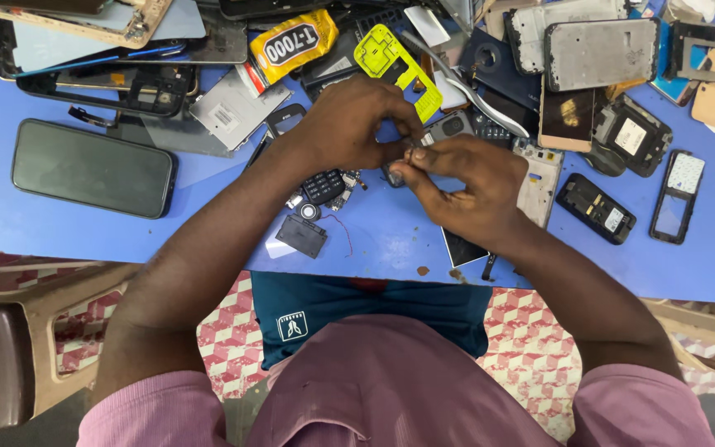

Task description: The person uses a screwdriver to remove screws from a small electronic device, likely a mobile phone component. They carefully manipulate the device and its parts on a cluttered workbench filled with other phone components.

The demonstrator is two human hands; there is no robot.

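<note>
My left hand (349, 122) and my right hand (465, 186) meet over the middle of the blue table (59, 228). Both pinch one small dark phone part (396, 170) between their fingertips; most of it is hidden by the fingers. Just below my left hand lie a small black keypad piece (323, 185) and a black rectangular part (301, 235) with a thin red wire. A grey phone body (448, 127) sits right behind my fingers.
A black smartphone (93, 168) lies at the left. A yellow glue tube (287, 45), a lime-green phone frame (392, 62), several phone shells, screens and back covers crowd the far edge. A black battery cover (595, 208) and a phone bezel (677, 196) lie at the right.
</note>
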